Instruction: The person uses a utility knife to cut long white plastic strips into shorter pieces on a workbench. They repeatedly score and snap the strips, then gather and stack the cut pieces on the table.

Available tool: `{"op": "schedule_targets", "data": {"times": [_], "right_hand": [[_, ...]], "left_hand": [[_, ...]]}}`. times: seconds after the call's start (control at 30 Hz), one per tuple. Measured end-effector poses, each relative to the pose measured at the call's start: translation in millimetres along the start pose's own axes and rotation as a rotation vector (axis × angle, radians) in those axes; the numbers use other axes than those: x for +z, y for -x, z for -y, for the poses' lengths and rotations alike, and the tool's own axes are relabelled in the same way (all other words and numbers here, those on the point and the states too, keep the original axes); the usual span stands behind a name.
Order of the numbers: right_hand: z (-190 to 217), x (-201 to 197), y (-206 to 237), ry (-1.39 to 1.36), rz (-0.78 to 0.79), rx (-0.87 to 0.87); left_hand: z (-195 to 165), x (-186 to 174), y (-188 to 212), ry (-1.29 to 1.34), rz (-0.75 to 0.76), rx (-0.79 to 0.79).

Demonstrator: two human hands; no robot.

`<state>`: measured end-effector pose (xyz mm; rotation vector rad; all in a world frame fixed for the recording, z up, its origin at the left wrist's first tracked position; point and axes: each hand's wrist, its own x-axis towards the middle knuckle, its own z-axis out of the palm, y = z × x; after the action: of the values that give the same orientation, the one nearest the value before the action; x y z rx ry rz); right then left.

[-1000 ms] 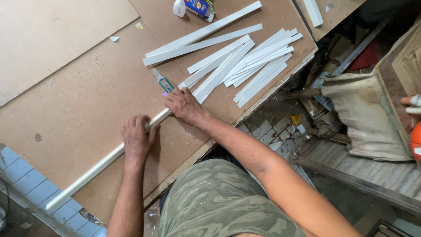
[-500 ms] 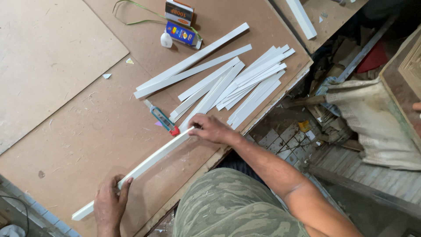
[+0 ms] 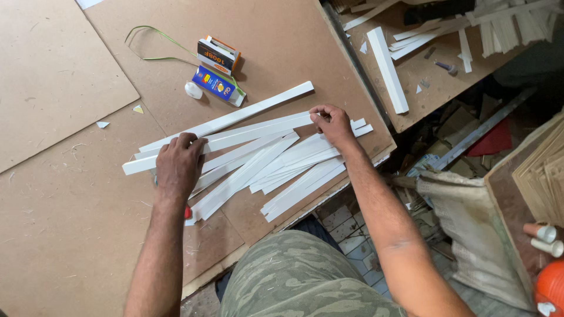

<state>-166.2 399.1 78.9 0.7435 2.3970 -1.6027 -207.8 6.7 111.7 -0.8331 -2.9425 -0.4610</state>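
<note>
I see a long white strip [image 3: 235,134] lying slantwise across the brown board [image 3: 70,223], on top of a loose pile of white strips [image 3: 276,170], its low end toward the left and its high end toward the right. My left hand [image 3: 178,165] lies palm down on the strip near its low end, fingers curled over it and pressing, so it looks like a flat hold rather than a closed fist. My right hand [image 3: 332,124] is at the strip's high end, with fingertips pinched on the end of it; how tightly, I cannot tell. Another long strip [image 3: 258,108] lies just above, parallel and beside the one I hold. Beyond that, near the top, a blue tube [image 3: 214,84] and a small box [image 3: 218,56] sit close together, with a green cord [image 3: 155,44] looping beside them. A second board [image 3: 429,76] at the upper right carries a white bar [image 3: 387,69] and more offcuts. An orange object [image 3: 552,285] shows at the lower right edge.
</note>
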Motion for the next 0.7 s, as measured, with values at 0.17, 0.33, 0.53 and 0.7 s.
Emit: {"op": "schedule_targets", "data": {"times": [0.17,0.33,0.53,0.7], "right_hand": [[-4.5,-10.4,-36.1,0.433,0.0,-0.345],[-11.8,-15.5,-47.1,0.692,0.035,-0.573],[-12.2,-19.0,-70.1,0.739,0.147,-0.613],[1.1,-28.2,-85.1,0.741,0.338,-0.465]], "left_hand": [[-4.0,37.6,-28.0,-0.091,0.002,-0.036],[-1.8,55.8,-36.1,-0.112,0.037,-0.082],[1.5,63.1,-45.2,-0.111,0.042,-0.11],[6.9,63.7,-49.2,-0.18,0.076,-0.104]]}}
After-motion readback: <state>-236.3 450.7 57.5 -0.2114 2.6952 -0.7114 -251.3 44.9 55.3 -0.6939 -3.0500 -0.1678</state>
